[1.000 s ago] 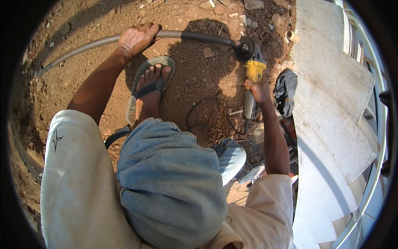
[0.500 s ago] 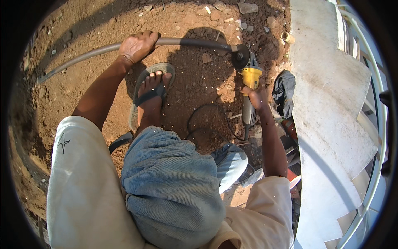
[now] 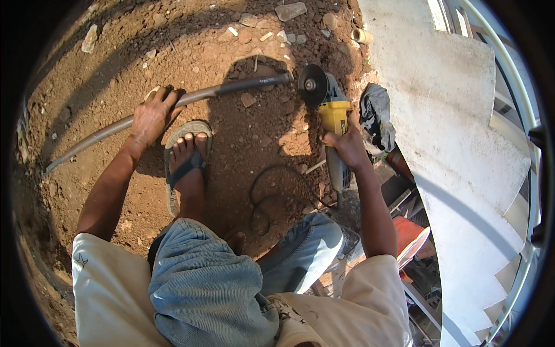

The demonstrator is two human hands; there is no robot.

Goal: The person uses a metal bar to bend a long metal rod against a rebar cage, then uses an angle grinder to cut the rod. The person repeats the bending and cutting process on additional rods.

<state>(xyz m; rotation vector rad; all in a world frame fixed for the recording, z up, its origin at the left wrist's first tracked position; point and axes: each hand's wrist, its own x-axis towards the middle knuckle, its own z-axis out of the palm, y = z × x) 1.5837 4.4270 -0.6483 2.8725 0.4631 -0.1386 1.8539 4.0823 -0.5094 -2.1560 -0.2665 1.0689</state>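
My left hand [image 3: 151, 115] has its fingers wrapped round a long, curved grey-brown pipe [image 3: 237, 88] lying across the dirt; the pipe's far left end thins into shadowed soil. My right hand [image 3: 347, 141] is closed round the body of a yellow and grey angle grinder [image 3: 334, 113]. Its dark disc [image 3: 312, 75] faces up just right of the pipe's right end, with a small gap between them. A black cord [image 3: 260, 208] loops on the ground below the tool. My left foot in a sandal [image 3: 188, 168] is planted beside my left hand.
A pale stepped board or slab [image 3: 439, 150] runs down the right side, with a white curved rail [image 3: 514, 75] beyond. A crumpled black bag [image 3: 376, 115], a short cream pipe piece [image 3: 362, 36], an orange-red object [image 3: 407, 237] and stones [image 3: 289, 11] lie about.
The grinder disc has come away from the pipe's end. The pipe and my left hand sit lower and farther left in view, and the view has shifted. Bright flying specks seen earlier are gone.
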